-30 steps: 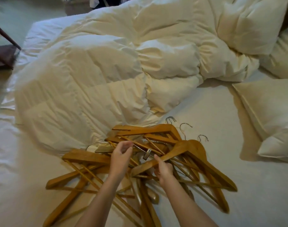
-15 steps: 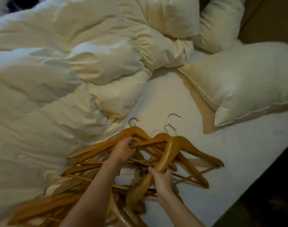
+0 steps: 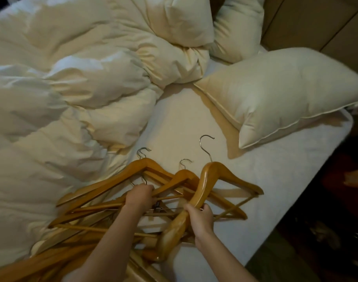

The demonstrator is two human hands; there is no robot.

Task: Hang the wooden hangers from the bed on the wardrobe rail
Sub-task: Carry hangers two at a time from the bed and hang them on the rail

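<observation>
A tangled pile of wooden hangers (image 3: 96, 208) with metal hooks lies on the white bed sheet (image 3: 265, 190) near the bed's front edge. My left hand (image 3: 140, 197) is closed around hangers in the middle of the pile, close to their necks. My right hand (image 3: 200, 219) grips the left arm of one thick wooden hanger (image 3: 210, 180), which is tilted up off the pile with its long hook (image 3: 206, 145) pointing away from me. The wardrobe rail is not in view.
A rumpled cream duvet (image 3: 82, 82) covers the left and far part of the bed. A pillow (image 3: 285, 92) lies at the right, a second pillow (image 3: 237, 27) behind it. The bed's edge runs diagonally at lower right, with dark floor (image 3: 326, 231) beyond. A brown headboard (image 3: 316, 21) stands at the top right.
My view has swung to the right, bringing the pillows in. My right hand has lifted the thick hanger higher off the pile. My left hand has shifted its hold within the pile.
</observation>
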